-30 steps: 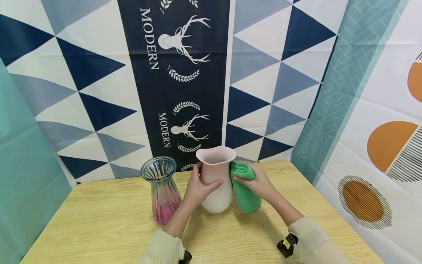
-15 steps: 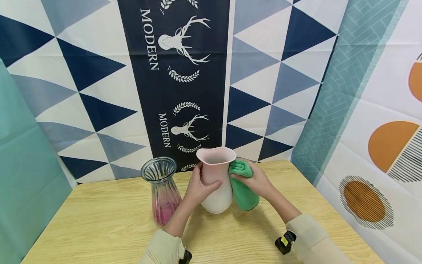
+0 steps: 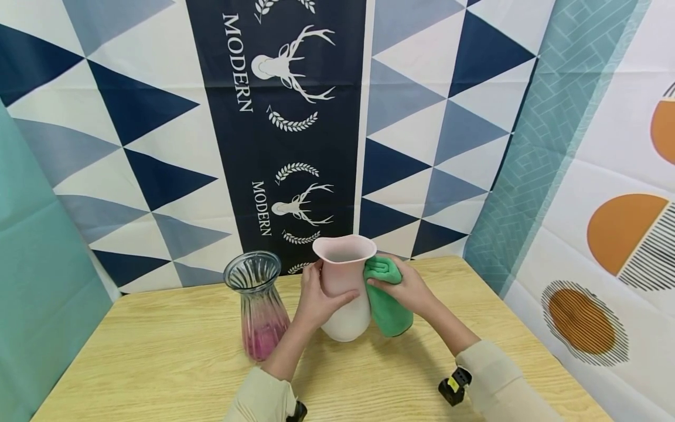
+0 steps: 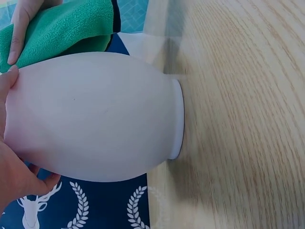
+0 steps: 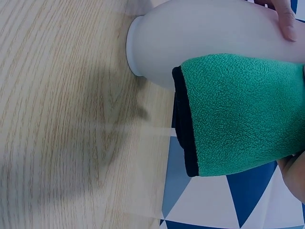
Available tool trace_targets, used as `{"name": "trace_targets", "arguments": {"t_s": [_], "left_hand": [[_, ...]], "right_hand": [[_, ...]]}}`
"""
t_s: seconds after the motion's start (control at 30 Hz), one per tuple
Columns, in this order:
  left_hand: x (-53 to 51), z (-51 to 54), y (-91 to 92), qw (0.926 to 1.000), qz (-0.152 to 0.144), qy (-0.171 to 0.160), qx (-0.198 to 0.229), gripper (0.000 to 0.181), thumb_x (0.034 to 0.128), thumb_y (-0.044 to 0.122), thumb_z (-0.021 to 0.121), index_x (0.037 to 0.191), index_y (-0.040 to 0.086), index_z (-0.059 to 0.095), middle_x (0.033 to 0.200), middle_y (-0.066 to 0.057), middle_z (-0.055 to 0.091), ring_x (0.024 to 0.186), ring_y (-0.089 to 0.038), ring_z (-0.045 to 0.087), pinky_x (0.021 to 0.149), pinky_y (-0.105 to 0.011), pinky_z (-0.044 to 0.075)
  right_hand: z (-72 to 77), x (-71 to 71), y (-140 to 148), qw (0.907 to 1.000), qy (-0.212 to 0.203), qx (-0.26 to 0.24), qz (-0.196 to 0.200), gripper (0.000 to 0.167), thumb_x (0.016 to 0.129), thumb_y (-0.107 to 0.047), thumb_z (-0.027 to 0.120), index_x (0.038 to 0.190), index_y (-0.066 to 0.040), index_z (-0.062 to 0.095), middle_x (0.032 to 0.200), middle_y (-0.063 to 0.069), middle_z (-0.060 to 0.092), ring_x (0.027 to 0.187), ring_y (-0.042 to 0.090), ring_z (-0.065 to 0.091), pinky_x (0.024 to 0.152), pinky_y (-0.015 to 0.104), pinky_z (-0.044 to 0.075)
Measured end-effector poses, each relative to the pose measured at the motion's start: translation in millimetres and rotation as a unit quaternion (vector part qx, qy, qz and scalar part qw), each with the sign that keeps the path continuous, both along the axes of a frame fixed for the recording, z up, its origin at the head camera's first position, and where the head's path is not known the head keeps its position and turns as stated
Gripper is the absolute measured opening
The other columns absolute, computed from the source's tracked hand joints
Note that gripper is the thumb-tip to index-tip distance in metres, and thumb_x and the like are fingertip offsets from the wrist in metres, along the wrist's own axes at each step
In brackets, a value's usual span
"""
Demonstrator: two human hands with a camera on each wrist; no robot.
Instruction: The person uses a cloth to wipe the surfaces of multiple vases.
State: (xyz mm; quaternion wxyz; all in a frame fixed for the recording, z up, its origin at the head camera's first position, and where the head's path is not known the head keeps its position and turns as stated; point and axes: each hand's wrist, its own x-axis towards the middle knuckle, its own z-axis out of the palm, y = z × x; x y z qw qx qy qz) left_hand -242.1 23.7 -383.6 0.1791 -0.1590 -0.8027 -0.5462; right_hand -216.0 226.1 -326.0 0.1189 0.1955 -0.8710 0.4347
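Note:
A vase (image 3: 348, 322), pale pink at its wavy rim and white lower down, stands upright on the table. My left hand (image 3: 319, 299) grips its neck from the left, thumb across the front and fingers around the far side. On the other side, my right hand (image 3: 413, 290) holds a folded green towel (image 3: 390, 316) against the vase's upper wall; its lower end hangs loose. In the left wrist view the vase's body (image 4: 95, 114) lies between hand and wood. The towel's dark edging (image 5: 186, 129) shows in the right wrist view, where most of the right hand is hidden.
A ribbed glass vase (image 3: 263, 316), bluish at the rim and pink below, stands left of my left forearm. The wooden table (image 3: 158, 363) ends at a patterned cloth backdrop (image 3: 295, 117). A teal sheet (image 3: 47, 264) closes the left side, and a printed one (image 3: 569, 246) the right.
My right hand and the towel have shifted slightly left, and the towel's lower end has risen a little. The left hand and the white-pink vase stay nearly still.

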Motion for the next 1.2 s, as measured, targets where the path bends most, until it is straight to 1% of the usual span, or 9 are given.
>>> {"name": "trace_targets", "arguments": {"t_s": [0.03,0.1,0.27,0.33,0.47,0.6,0.83,1.07,1.2], "left_hand": [[-0.2,-0.1,0.1,1.0,0.001,0.0,0.0,0.096,0.0634,0.034,0.086,0.14,0.006,0.034,0.13,-0.013,0.036,0.117,-0.026,0.042,0.098,-0.046,0.039],[-0.2,-0.1,0.0,1.0,0.001,0.002,-0.002,0.097,0.0641,0.034,0.085,0.141,0.006,0.034,0.129,-0.013,0.038,0.116,-0.026,0.042,0.097,-0.046,0.04],[0.0,0.7,-0.5,1.0,-0.003,0.002,-0.001,0.096,0.0649,0.036,0.085,0.141,0.006,0.034,0.13,-0.013,0.039,0.116,-0.026,0.044,0.097,-0.046,0.041],[0.1,1.0,-0.8,1.0,-0.005,0.001,0.001,0.095,0.0649,0.035,0.084,0.14,0.006,0.035,0.13,-0.013,0.04,0.116,-0.027,0.045,0.097,-0.046,0.041],[0.0,1.0,-1.6,1.0,-0.007,0.002,0.002,0.094,0.0651,0.034,0.084,0.14,0.005,0.036,0.129,-0.014,0.042,0.115,-0.027,0.047,0.097,-0.046,0.042],[-0.4,0.6,-2.1,0.9999,-0.01,0.003,-0.003,0.093,0.0655,0.033,0.084,0.139,0.005,0.036,0.129,-0.014,0.043,0.114,-0.028,0.048,0.097,-0.046,0.042],[-0.8,0.6,-3.4,0.9999,-0.016,-0.005,-0.001,0.093,0.066,0.032,0.084,0.14,0.005,0.035,0.13,-0.014,0.042,0.116,-0.028,0.047,0.099,-0.047,0.041],[-1.1,0.2,-4.3,0.9997,-0.023,-0.007,0.006,0.094,0.0659,0.029,0.084,0.141,0.005,0.033,0.13,-0.014,0.042,0.116,-0.028,0.047,0.099,-0.047,0.041],[-2.3,-1.3,-5.0,0.9997,-0.024,-0.004,0.01,0.095,0.0653,0.028,0.084,0.141,0.005,0.033,0.131,-0.014,0.042,0.117,-0.028,0.047,0.099,-0.046,0.041]], "right_hand": [[0.9,0.6,-0.3,1.0,0.003,0.004,0.001,0.054,0.084,-0.012,0.069,0.133,-0.003,0.046,0.128,0.021,0.055,0.114,0.037,0.055,0.09,0.049,0.049],[-3.5,-3.4,1.3,1.0,0.006,0.006,0.001,0.054,0.084,-0.013,0.069,0.133,-0.003,0.046,0.128,0.02,0.055,0.114,0.037,0.055,0.09,0.049,0.049],[-23.8,-21.4,10.7,1.0,0.0,0.008,0.001,0.056,0.084,-0.025,0.071,0.134,-0.013,0.048,0.129,0.013,0.057,0.115,0.032,0.056,0.091,0.048,0.049],[-27.6,-23.7,13.0,0.9999,0.0,0.012,0.004,0.056,0.083,-0.029,0.071,0.133,-0.015,0.049,0.127,0.012,0.058,0.114,0.031,0.057,0.09,0.047,0.05],[-32.0,-23.3,15.0,0.9997,0.016,0.018,0.01,0.055,0.083,-0.034,0.07,0.131,-0.016,0.051,0.123,0.01,0.061,0.109,0.029,0.059,0.085,0.045,0.052],[-35.8,-21.9,15.5,0.9993,0.027,0.021,0.016,0.053,0.083,-0.033,0.07,0.13,-0.014,0.052,0.119,0.01,0.062,0.105,0.026,0.061,0.082,0.042,0.053],[-45.1,-22.5,18.1,0.9994,-0.017,0.027,0.008,0.05,0.082,-0.033,0.071,0.124,-0.012,0.055,0.117,0.01,0.064,0.106,0.027,0.061,0.084,0.041,0.052],[-57.0,-21.9,21.5,0.9988,-0.031,0.035,0.014,0.056,0.082,-0.035,0.071,0.131,-0.016,0.051,0.124,0.008,0.06,0.112,0.028,0.058,0.089,0.043,0.05],[-60.9,-19.1,22.3,0.9985,-0.041,0.029,0.021,0.057,0.081,-0.037,0.071,0.131,-0.017,0.051,0.125,0.007,0.06,0.113,0.028,0.058,0.088,0.043,0.051]]}}
